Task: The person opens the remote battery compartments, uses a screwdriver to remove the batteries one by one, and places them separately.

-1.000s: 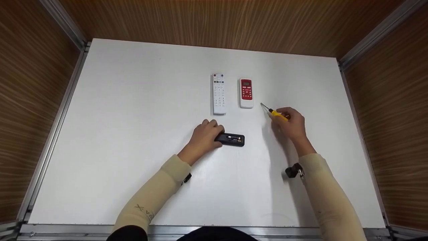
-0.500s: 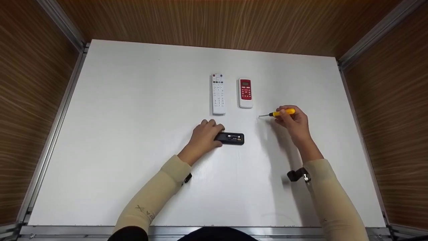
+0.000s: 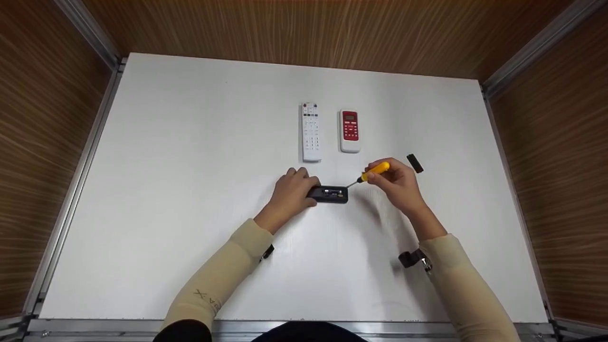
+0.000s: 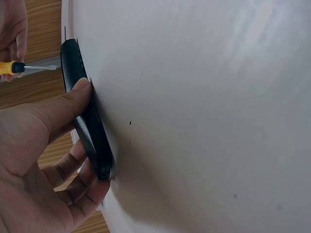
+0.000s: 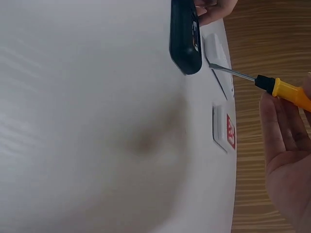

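Observation:
My left hand [image 3: 290,192] grips one end of a black remote control [image 3: 327,200], thumb on one long side and fingers on the other. The remote lies back up on the white table, and its uncovered battery compartment [image 3: 334,192] shows metallic and copper-coloured parts. In my right hand [image 3: 398,187] a screwdriver [image 3: 375,171] with a yellow handle is pinched between thumb and fingers. Its metal shaft slants down to the left, the tip by the remote's right end in the head view. The right wrist view shows a gap between the screwdriver's tip [image 5: 212,65] and the remote [image 5: 186,41].
A small black cover [image 3: 414,163] lies just beyond my right hand. Farther back, a long white remote [image 3: 311,133] and a shorter white remote with a red face [image 3: 350,131] lie side by side. Wood-grain panels [image 3: 304,33] enclose the table [image 3: 190,118] at the back and sides.
My right hand has moved left with the screwdriver, its tip now by the black remote and the handle tilted differently. The black cover, earlier hidden, now shows. My left hand keeps its grip.

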{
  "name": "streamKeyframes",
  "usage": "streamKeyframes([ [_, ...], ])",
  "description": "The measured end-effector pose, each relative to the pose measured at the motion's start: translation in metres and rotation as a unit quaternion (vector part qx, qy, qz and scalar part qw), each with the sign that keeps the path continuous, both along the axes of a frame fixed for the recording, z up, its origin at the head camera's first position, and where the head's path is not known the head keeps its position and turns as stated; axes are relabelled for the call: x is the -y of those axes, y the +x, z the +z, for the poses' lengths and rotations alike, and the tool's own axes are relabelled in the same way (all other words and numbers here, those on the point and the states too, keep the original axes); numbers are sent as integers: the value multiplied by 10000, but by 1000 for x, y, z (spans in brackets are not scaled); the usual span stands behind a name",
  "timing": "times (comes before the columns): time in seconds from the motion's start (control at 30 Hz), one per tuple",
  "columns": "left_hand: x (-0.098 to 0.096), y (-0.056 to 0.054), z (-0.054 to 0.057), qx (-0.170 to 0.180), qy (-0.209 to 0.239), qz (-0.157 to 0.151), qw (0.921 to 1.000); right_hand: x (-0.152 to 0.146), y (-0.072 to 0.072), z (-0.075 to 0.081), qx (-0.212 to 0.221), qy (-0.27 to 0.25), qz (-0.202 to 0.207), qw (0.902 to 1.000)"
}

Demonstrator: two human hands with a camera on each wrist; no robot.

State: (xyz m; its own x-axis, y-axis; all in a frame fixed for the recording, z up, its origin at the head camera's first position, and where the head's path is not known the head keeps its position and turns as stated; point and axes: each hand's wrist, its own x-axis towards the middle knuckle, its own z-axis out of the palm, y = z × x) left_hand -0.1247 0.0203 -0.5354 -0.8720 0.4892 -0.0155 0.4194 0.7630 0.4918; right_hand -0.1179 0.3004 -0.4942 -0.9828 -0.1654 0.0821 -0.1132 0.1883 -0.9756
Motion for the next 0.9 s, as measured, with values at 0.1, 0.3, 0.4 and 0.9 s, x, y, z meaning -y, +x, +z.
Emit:
streamKeyframes([
  [0.1, -1, 1, 1, 6, -12, 1, 10000, 10, 5, 7, -184, 312, 180, 9992],
  [0.3, -2, 1, 3, 92, -126, 42, 9999, 27, 13, 27, -407, 815, 406, 9950],
  [0.4, -4, 1, 5, 117, -199, 37, 9997, 27, 13, 24, -462, 976, 412, 9933],
  [0.9, -8, 8, 5, -87, -416, -69, 9991, 35, 24, 14, -1391, 2350, 717, 9593],
])
